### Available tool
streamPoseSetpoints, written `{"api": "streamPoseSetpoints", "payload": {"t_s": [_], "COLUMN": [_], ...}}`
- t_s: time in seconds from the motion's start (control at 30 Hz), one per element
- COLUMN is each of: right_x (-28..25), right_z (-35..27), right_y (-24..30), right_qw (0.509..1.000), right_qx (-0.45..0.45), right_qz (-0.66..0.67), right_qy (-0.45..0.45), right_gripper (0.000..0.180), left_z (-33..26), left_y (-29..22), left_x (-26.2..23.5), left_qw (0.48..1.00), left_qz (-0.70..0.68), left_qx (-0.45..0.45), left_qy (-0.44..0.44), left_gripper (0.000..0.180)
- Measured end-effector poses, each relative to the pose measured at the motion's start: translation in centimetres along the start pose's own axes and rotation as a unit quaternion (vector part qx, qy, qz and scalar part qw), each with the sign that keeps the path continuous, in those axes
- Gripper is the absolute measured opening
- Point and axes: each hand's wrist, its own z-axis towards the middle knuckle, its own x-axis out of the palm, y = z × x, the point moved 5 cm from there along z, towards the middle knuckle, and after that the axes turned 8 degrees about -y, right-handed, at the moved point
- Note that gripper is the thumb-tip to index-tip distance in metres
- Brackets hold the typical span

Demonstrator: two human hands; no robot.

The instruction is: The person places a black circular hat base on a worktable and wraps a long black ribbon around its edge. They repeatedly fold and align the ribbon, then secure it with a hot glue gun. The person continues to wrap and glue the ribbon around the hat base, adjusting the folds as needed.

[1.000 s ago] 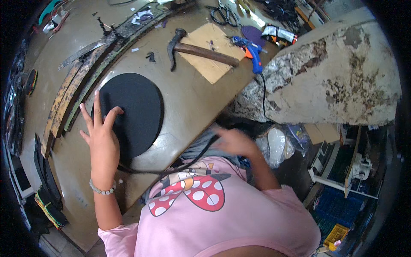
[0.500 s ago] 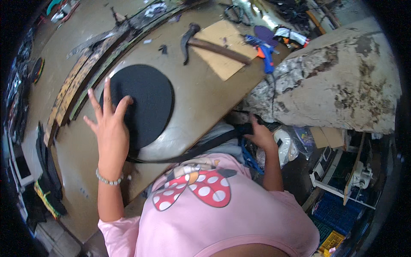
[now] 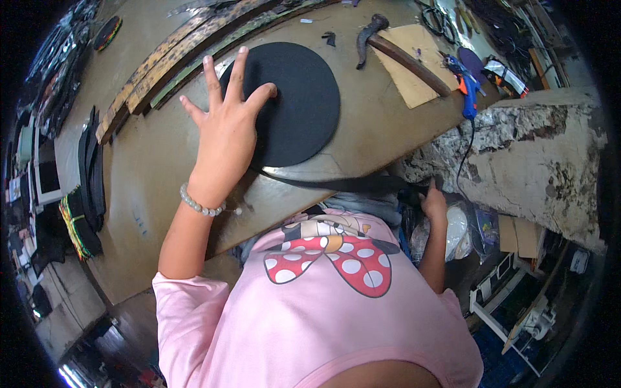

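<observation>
A round black disc (image 3: 301,103) lies on the brown worktable. My left hand (image 3: 226,139) rests at its left side, fingers spread, with the thumb on its surface. From the disc's near edge a long black strip (image 3: 336,184) runs rightward past the table's front edge. Its far end, bunched and dark, is at my right hand (image 3: 433,202), which is closed around it beside the table; the index finger points outward. How the strip meets the disc is hidden near my left wrist.
A hammer (image 3: 404,55) lies partly on tan cardboard (image 3: 414,94). Nearby is a blue glue gun (image 3: 469,90) with its cord hanging down. Curved wooden strips (image 3: 174,58) lie behind the disc. A rough, stained block (image 3: 537,161) stands at the right, and black strips (image 3: 90,174) lie at the left.
The whole view has shifted, so table and disc appear further up and right. My left hand stays on the disc, while the strip between it and my right hand looks straighter.
</observation>
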Motion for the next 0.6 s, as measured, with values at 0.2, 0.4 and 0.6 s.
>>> {"api": "streamPoseSetpoints", "payload": {"t_s": [0.2,0.4,0.6], "right_x": [-2.8,-0.2,-2.0], "right_z": [-8.5,-4.9,-1.4], "right_y": [17.0,10.8,2.3], "right_qw": [0.855,0.888,0.999], "right_qx": [-0.298,-0.245,-0.024], "right_qz": [0.241,0.31,-0.038], "right_qy": [0.351,0.234,0.029], "right_gripper": [0.046,0.023,0.049], "left_z": [-0.4,-0.4,-0.7], "left_y": [-0.1,0.7,0.6], "left_x": [0.3,0.0,0.1], "left_qw": [1.0,0.999,1.0], "left_qz": [0.015,0.045,0.014], "left_qx": [0.018,0.001,0.007], "left_qy": [-0.013,-0.01,-0.012], "left_gripper": [0.053,0.053,0.051]}}
